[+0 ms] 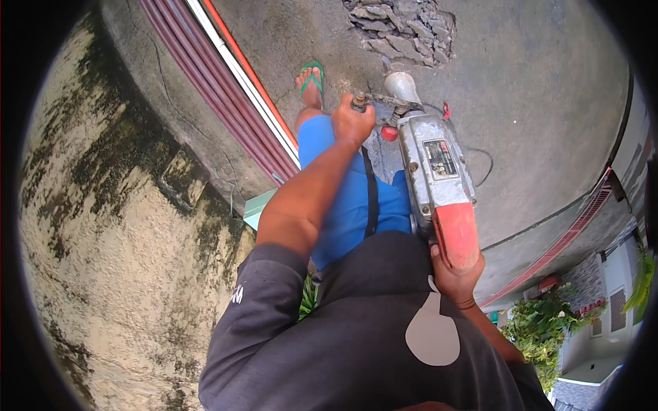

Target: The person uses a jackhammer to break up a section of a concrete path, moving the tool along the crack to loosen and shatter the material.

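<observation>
A demolition hammer (414,175) with a scuffed grey metal body slants across my right side, its nose toward the ground ahead. My left hand (353,125) is wrapped round the side handle (358,103), which sticks out from a bar near the nose. Low at the back, my right hand (459,279) closes on the red rear handle (456,236); its fingers are partly hidden. The chisel end (388,64) comes down at the near edge of a patch of broken concrete (411,31). Whether the tip touches the concrete, I cannot tell.
A dark cord (491,168) loops on the concrete floor (541,130) right of the hammer. Maroon, white and orange pipes (226,89) run along the stained wall (116,226) at left. My sandalled foot (312,81) stands near the rubble. Plants (541,332) are at right.
</observation>
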`<state>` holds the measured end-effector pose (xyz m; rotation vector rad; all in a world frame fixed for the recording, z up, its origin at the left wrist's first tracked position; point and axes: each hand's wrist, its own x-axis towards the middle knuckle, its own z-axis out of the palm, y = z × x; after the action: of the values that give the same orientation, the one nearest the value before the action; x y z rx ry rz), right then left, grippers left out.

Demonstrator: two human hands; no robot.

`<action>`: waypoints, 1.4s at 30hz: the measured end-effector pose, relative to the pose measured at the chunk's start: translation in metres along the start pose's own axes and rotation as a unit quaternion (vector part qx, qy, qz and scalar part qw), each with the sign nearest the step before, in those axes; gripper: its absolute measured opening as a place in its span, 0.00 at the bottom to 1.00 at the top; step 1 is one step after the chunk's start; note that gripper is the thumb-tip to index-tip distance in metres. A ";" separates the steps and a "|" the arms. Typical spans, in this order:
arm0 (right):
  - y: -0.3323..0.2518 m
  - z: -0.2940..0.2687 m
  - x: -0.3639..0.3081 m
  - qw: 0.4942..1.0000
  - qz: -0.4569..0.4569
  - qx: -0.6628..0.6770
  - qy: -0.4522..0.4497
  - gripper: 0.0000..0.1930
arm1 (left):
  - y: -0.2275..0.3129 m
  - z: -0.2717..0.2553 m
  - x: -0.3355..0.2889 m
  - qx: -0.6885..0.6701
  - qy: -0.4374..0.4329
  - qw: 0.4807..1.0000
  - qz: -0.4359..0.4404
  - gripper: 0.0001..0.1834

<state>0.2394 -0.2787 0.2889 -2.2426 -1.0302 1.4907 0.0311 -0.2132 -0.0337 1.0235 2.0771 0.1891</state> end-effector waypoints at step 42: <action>0.111 -0.015 0.002 0.982 -0.133 -0.125 -0.052 0.12 | -0.064 0.071 -0.057 -0.147 0.118 0.982 0.023 0.09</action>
<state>0.2994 -0.3538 0.2318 -2.0928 -1.5595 1.4428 0.0635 -0.3108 -0.0757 0.9025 2.1529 0.6489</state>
